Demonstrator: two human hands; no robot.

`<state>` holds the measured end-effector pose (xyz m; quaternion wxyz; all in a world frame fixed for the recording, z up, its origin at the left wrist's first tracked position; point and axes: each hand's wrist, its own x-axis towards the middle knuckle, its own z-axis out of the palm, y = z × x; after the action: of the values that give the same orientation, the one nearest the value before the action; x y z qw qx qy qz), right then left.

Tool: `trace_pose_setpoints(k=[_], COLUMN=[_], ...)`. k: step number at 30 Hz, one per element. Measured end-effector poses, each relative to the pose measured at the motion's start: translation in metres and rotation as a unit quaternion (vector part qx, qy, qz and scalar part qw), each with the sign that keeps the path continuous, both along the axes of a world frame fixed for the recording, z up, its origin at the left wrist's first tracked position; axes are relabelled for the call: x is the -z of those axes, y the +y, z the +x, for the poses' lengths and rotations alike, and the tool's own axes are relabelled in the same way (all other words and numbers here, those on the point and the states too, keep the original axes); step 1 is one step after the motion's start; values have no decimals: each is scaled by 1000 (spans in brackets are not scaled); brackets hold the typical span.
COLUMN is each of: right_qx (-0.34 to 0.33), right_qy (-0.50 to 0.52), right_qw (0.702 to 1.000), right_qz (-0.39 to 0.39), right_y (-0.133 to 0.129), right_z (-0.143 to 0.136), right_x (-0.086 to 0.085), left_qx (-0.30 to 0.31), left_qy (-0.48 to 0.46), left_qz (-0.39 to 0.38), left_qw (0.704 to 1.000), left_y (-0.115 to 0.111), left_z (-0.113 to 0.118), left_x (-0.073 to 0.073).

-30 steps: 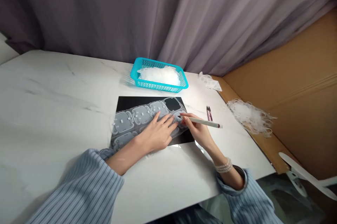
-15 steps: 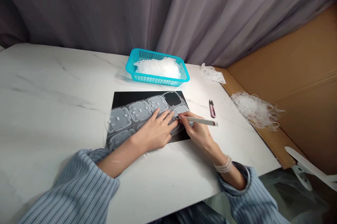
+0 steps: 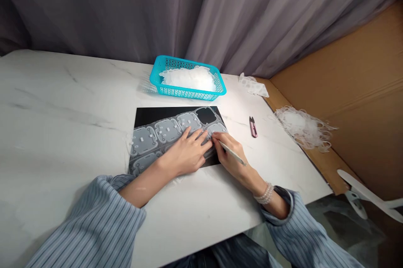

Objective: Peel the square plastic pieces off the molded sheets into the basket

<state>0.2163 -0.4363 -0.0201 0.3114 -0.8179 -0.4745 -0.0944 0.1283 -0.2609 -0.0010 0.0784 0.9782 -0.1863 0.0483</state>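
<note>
A translucent molded sheet (image 3: 168, 131) with rounded-square pieces lies on a black mat (image 3: 149, 116). One square near its top right is an opening that shows black. My left hand (image 3: 185, 152) rests flat on the sheet with its fingers spread. In my right hand (image 3: 231, 150) is a slim pale pen-like tool (image 3: 232, 152), gripped like a pencil. Its tip meets the sheet's right part, just beside my left fingertips; the exact contact point is hidden by my fingers.
Behind the mat stands a turquoise basket (image 3: 189, 92) holding whitish translucent pieces (image 3: 190, 78). Pink thread snips (image 3: 253, 127) lie to the right. Beyond them, a heap of translucent frame scraps (image 3: 304, 127) sits by the cardboard (image 3: 346, 92). Another white scrap (image 3: 253, 86) lies at the back.
The tool in my right hand has swung from nearly level to slanting down toward my wrist. My left hand stays on the sheet. The whole view has shifted slightly.
</note>
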Motion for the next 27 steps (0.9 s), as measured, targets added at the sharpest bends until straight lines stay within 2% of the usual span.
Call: trace_pose_setpoints(k=[5,8,11,13,15,18,20,22,23,25,26,27], right_qx=[-8,-28,-32,-12,37,140,179,189,188,176,164,149], right_qy=[-39,-65,-32,69,179,235,260,299,320,377,403,421], right_qw=[998,991,988,995,981,942,916,896,887,858,842,827], right_qz=[-41,-117,-151,-69,59,195,249,268,274,301,321,341], right_y=[-2,2,10,9,-5,-56,-97,-129,-137,-137,-128,-116], right_z=[1,-2,-5,1,15,50,72,84,85,75,66,54], right_x=[2,-3,-7,-7,-8,-19,-31,-42,-46,-52,-55,-58], left_qx=[-8,-6,-8,-10,-13,-15,-14,-14,-18,-34,-47,-68], left_qy=[-10,-18,-24,-27,-32,-36,-29,-10,3,25,35,54], left_qz=[-1,-1,2,5,5,0,-9,-33,-56,-134,-199,-293], left_qw=[1000,1000,1000,1000,999,999,999,999,998,990,978,952], left_y=[0,0,1,2,2,3,3,4,3,1,-2,-5], left_z=[-1,-1,-1,-1,-1,-1,-1,0,0,0,0,0], left_x=[4,8,13,16,19,19,17,15,13,8,5,0])
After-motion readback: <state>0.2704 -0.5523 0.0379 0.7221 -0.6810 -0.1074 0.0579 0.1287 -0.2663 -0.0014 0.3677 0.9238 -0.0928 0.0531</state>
